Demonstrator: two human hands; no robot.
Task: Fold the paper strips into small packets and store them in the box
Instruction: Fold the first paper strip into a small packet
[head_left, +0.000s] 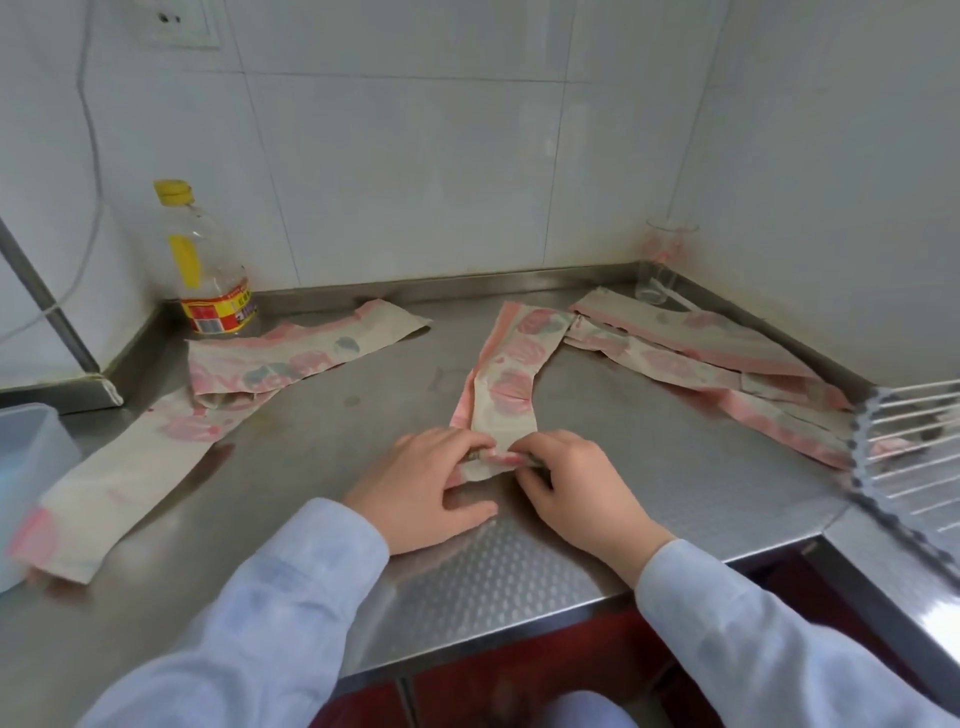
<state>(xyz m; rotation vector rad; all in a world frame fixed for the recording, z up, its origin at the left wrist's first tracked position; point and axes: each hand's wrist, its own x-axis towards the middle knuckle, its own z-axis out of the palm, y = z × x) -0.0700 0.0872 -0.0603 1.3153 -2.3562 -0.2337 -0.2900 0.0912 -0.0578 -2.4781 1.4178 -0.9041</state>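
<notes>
A long beige paper strip with pink print (511, 374) lies down the middle of the steel counter (675, 467). Its near end is folded over. My left hand (426, 488) and my right hand (576, 488) both pinch that folded end between fingertips and thumb. Two more strips (244, 369) lie crossed at the left, one reaching toward a translucent plastic box (31, 467) at the left edge. Several strips (717, 364) lie piled at the right back.
A clear bottle with a yellow cap (208, 265) stands at the back left by the tiled wall. A glass (662, 265) sits in the back right corner. A white wire rack (914, 447) juts in from the right.
</notes>
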